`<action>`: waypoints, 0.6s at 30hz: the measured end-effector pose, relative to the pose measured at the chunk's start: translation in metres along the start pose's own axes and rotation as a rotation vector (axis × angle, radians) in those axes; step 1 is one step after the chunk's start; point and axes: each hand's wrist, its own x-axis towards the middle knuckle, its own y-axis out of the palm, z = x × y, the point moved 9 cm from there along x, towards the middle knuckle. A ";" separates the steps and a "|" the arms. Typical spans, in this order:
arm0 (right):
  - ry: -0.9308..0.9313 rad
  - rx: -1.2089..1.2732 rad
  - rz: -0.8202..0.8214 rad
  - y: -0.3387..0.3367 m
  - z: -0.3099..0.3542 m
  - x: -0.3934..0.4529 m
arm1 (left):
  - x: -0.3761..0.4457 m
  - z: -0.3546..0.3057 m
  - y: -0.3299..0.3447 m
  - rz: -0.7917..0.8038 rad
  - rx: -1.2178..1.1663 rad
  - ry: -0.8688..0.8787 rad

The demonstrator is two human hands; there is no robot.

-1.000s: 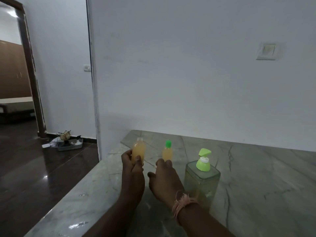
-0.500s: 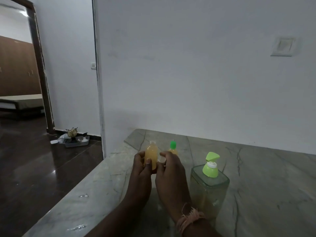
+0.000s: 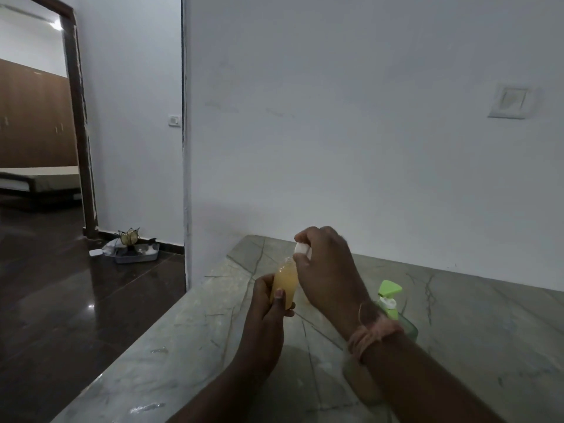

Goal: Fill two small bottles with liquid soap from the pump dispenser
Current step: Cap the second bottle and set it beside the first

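Above the marble bench (image 3: 476,325), the left hand (image 3: 268,312) holds an orange-filled small bottle (image 3: 285,285); the right hand (image 3: 328,270) pinches its white cap (image 3: 301,248) just above the open neck.

A small clear plastic bottle (image 3: 285,283) full of amber-yellow liquid soap stands upright, uncapped, its small white cap (image 3: 302,248) just above its neck at one o'clock. The clear square pump dispenser with a lime-green pump head (image 3: 389,296) sits at three o'clock, partly hidden.

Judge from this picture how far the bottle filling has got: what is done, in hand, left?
Done: the small bottle in the left hand looks full of yellowish soap. In hand: the right hand holds a white cap at its open neck. Left: closing it. The second bottle is out of sight; the pump dispenser stands partly behind the right wrist.
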 end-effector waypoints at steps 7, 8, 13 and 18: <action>-0.084 -0.169 0.433 0.010 0.005 0.021 | -0.002 -0.005 0.000 0.015 -0.003 0.013; -0.092 -0.162 0.457 0.011 0.007 0.021 | -0.002 -0.005 0.000 0.017 -0.001 0.014; -0.075 -0.156 0.536 0.016 0.008 0.022 | -0.003 -0.003 0.002 0.035 0.028 0.010; -0.094 -0.284 0.630 0.022 0.005 0.029 | -0.003 -0.002 0.003 0.047 0.043 0.005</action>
